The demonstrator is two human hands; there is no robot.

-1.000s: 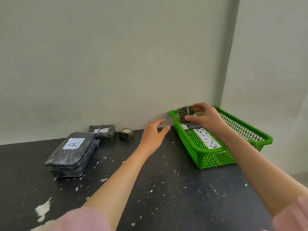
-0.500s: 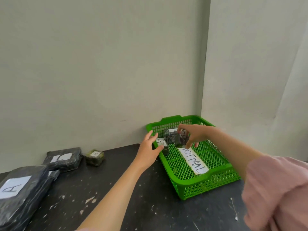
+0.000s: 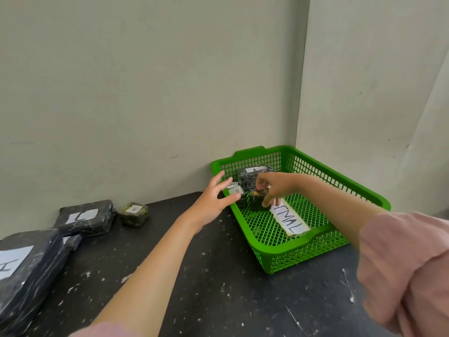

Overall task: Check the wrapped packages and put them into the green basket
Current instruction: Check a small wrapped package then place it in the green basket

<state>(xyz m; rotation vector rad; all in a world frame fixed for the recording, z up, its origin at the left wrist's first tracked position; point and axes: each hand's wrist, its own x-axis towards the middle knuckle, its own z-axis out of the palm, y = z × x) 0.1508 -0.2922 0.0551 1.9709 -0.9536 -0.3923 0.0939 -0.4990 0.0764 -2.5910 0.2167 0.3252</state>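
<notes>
Gripping a small dark package (image 3: 257,203) from above: right hand (image 3: 275,187), fingers curled over its top, thumb down its side. Package is low in the far-left corner of the green basket (image 3: 315,239), just beside an A-labelled package (image 3: 239,197); a third wrapped package (image 3: 252,177) stands by the far wall. Left hand (image 3: 213,203) hovers just outside the basket's left rim, fingers spread, holding nothing. Paper strip (image 3: 290,221) on the basket floor. On the table (image 3: 218,288): greenish package (image 3: 134,214) and flat black package (image 3: 85,218) by the far edge, large black package (image 3: 26,271) at the left edge.

basket (image 3: 303,256) right, against wall (image 3: 145,93) | small packages (image 3: 252,177) inside | large packages (image 3: 31,276) left
</notes>
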